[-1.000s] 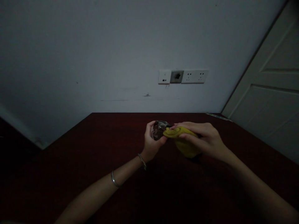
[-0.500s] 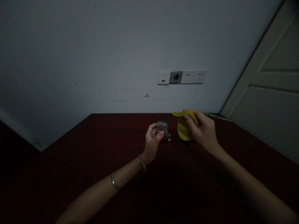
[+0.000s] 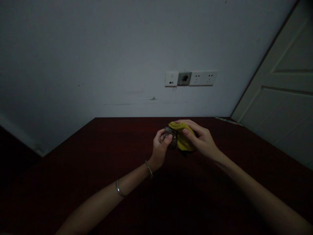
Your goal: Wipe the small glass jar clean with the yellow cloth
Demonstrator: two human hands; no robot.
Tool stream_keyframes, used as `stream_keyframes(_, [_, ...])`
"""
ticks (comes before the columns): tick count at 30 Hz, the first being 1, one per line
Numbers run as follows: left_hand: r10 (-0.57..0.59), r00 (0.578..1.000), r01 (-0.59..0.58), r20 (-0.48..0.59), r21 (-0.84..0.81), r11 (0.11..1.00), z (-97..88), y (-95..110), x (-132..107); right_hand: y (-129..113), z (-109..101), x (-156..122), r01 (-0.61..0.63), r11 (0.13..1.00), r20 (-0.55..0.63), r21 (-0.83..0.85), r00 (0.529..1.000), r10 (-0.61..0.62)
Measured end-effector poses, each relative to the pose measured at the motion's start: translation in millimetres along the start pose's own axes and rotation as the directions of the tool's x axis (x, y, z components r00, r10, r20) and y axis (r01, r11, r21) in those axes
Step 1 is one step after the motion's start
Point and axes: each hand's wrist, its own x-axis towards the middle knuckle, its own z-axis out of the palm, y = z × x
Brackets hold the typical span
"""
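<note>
Above the dark red table, my left hand [image 3: 160, 145] is closed around a small dark, shiny, see-through block-like object [image 3: 173, 140], thumb across its near face. Its exact kind is too dim to make out. My right hand [image 3: 201, 138] grips a folded yellow cloth [image 3: 184, 140] between thumb and fingers. The cloth lies against the right side and upper edge of the small object, covering part of it. Some fingertips of both hands are hidden behind what they hold.
The dark red tabletop [image 3: 117, 140] reaches back to a pale wall [image 3: 122, 58]. A row of sockets and switches [image 3: 190, 78] is set in that wall. A panelled door [image 3: 281, 91] stands at the right, with a thin pale strip [image 3: 227, 121] near the table's back right corner.
My right hand has moved left with the yellow cloth, which now meets the small object. My left hand has stayed nearly in place, still holding that object.
</note>
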Motion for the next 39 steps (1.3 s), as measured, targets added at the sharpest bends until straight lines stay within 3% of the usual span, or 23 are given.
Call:
stream_keyframes(3, [0.022, 1.000, -0.022, -0.016, 0.011, 1.000, -0.6, 0.1, 1.1, 1.2, -0.5, -2.5, 0.054, 0.998, 0.119, -0.016, 0.992, -0.052])
stream_keyframes(7, [0.017, 0.999, -0.017, -0.033, 0.002, 1.000, 1.3, 2.0, 1.5, 2.2, 3.6, -5.2, 0.127, 0.987, 0.181, -0.097, 0.978, -0.108])
stream_keyframes(16, [-0.031, 0.999, 0.031, -0.030, -0.018, 0.999, 4.5, 2.6, 1.7, 8.5, 11.9, -6.4, 0.151, 0.971, 0.144, -0.185, 0.982, -0.125])
stream_keyframes(26, [-0.091, 0.982, 0.096, 0.167, -0.022, 0.995, -4.8, -2.9, 5.1, 9.7, 10.6, -10.3, 0.073, 0.989, 0.088, -0.127, 0.994, -0.062])
stream_keyframes(31, [-0.078, 0.947, 0.086, 0.310, -0.012, 0.996, -11.1, -2.9, 8.5, 11.2, 9.6, -9.5, -0.048, 0.998, 0.025, -0.045, 0.998, 0.049])
stream_keyframes(35, [-0.059, 0.947, 0.058, 0.317, 0.014, 0.998, -9.6, 4.3, 8.0, 6.5, 7.4, -7.3, -0.151, 0.986, -0.014, 0.072, 0.988, 0.153])
stream_keyframes(39, [-0.038, 0.955, 0.034, 0.295, 0.019, 0.999, -6.5, 12.0, 6.3, 0.2, 6.0, -5.1, -0.179, 0.972, 0.009, 0.154, 0.984, 0.180])
